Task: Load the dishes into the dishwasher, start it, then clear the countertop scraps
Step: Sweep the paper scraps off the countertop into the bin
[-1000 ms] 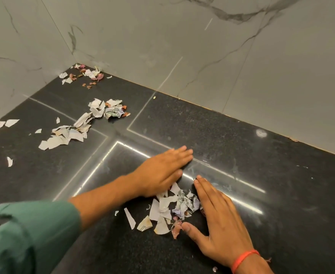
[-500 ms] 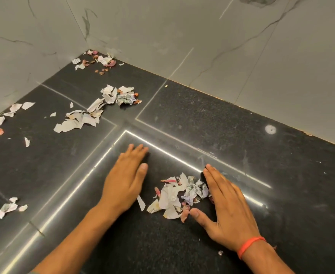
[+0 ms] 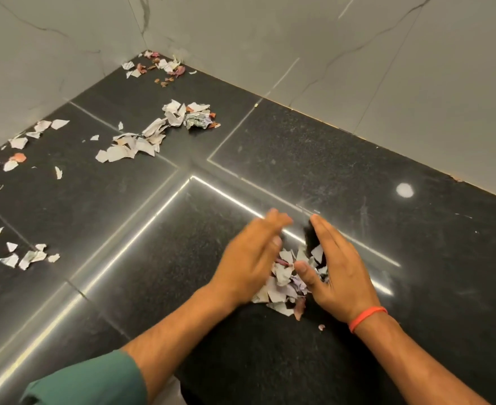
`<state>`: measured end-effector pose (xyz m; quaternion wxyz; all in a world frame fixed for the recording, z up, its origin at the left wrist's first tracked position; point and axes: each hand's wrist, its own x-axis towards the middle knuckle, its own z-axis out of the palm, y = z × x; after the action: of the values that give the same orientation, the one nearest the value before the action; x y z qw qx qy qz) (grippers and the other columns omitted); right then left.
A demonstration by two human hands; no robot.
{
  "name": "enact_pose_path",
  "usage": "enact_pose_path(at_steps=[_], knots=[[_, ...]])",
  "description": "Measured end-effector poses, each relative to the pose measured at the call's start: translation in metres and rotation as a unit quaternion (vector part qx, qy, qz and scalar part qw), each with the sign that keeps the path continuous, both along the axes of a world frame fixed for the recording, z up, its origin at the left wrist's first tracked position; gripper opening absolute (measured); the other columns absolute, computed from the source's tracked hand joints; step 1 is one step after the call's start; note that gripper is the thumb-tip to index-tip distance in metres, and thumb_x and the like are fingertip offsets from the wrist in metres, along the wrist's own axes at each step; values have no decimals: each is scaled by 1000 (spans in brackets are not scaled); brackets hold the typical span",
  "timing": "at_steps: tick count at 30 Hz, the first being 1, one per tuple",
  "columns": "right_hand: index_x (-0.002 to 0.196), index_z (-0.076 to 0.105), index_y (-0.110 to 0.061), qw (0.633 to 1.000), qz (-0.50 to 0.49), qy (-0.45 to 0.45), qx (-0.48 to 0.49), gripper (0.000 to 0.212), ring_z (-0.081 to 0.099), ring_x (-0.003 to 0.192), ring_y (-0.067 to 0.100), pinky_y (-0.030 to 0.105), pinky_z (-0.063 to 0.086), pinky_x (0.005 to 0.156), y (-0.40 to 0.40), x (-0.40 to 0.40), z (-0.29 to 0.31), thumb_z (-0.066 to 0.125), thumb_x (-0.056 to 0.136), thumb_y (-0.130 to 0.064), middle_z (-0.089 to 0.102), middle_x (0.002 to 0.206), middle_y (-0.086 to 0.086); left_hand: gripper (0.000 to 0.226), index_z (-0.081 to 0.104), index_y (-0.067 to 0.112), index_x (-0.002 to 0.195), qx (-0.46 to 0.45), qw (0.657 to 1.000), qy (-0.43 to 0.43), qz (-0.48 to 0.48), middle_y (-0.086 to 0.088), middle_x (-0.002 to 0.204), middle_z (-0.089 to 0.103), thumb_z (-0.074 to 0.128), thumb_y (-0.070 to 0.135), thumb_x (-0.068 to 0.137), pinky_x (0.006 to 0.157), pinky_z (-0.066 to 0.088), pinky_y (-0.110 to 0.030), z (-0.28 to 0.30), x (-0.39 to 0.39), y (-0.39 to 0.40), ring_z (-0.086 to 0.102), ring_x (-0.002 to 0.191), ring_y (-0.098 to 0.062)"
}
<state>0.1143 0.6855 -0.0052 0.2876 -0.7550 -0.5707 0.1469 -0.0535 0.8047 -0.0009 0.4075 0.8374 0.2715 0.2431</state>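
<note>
A person's two bare forearms reach into view, the hands without gloves or rings. The left arm wears a dark green sleeve (image 3: 89, 381) of plain cloth, pushed up toward the elbow, its cuff edge folded and creased, leaving the forearm bare below it. On the right wrist sits a thin orange-red band (image 3: 368, 317), smooth and unmarked, lying snug just behind the right hand (image 3: 337, 276). The left hand (image 3: 249, 258) is blurred, and nothing is worn on it.
</note>
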Motion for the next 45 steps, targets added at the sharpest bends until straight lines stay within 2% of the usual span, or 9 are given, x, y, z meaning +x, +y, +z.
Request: enact_pose_path(at_steps=[3, 6, 12, 16, 21, 25, 34, 39, 45], knots=[[154, 39, -15, 1000, 7, -15, 2, 90, 29, 150, 13, 40, 30, 121, 0, 1, -1, 27, 93, -79, 37, 160, 0, 45, 52, 17, 149, 10, 990, 65, 122, 1, 152, 53, 36, 31, 109, 122, 33, -41, -1, 4, 17, 39, 148, -12], [143, 54, -11, 999, 36, -23, 17, 80, 33, 149, 16, 46, 34, 119, -4, 0, -3, 28, 98, -71, 46, 155, 3, 51, 44, 20, 155, 63, 988, 133, 55, 6, 160, 43, 30, 37, 108, 126, 16, -26, -4, 8, 6, 23, 154, -6], [142, 55, -10, 991, 113, 38, 65, 67, 42, 143, 12, 40, 37, 117, -24, -7, 4, 32, 103, -60, 52, 149, 1, 51, 40, 23, 156, 34, 993, 103, -42, 7, 159, 45, 33, 33, 107, 123, 31, -37, -4, 1, -42, 36, 148, -4], [144, 52, -8, 987, 104, 99, 75, 67, 44, 143, 17, 42, 40, 114, -56, -16, 12, 33, 103, -57, 50, 151, 1, 49, 42, 23, 156, -85, 996, 13, -39, 10, 158, 45, 39, 26, 108, 119, 39, -40, 3, -2, -80, 41, 146, -4], [141, 55, -4, 985, -88, 65, 133, 65, 38, 147, 21, 44, 33, 119, -102, 16, 20, 29, 105, -51, 48, 153, 7, 45, 53, 17, 148, -71, 991, -26, 107, 6, 154, 50, 42, 21, 105, 121, 34, -30, 7, -19, -71, 40, 145, -2], [142, 55, -7, 970, -230, 54, 66, 77, 38, 146, 14, 34, 26, 122, -118, 30, 5, 23, 102, -64, 47, 153, 5, 47, 49, 21, 151, -38, 986, 32, 157, 8, 157, 46, 38, 32, 107, 122, 33, -32, 2, -26, -55, 37, 146, 1], [157, 32, -15, 999, -31, -9, -36, 78, 17, 153, 10, 28, 11, 126, -46, -31, 4, 12, 101, -66, 31, 163, 1, 52, 41, 29, 156, 12, 989, 93, 118, 12, 162, 38, 31, 44, 107, 120, 33, -30, -4, -23, -59, 32, 149, 1], [154, 39, -17, 995, 41, 93, -5, 63, 28, 150, 11, 36, 26, 123, -28, -7, 5, 30, 103, -53, 37, 160, 1, 48, 46, 21, 152, -43, 985, 19, 167, 8, 155, 48, 38, 32, 107, 120, 36, -34, 3, -24, -65, 41, 144, 0], [153, 40, -13, 988, 138, -31, -67, 71, 15, 154, 15, 41, 12, 127, -9, 4, 7, 17, 100, -55, 31, 163, 3, 47, 48, 22, 152, -99, 960, -47, 259, 11, 154, 50, 39, 31, 107, 121, 36, -41, 3, -38, -107, 43, 144, -3]])
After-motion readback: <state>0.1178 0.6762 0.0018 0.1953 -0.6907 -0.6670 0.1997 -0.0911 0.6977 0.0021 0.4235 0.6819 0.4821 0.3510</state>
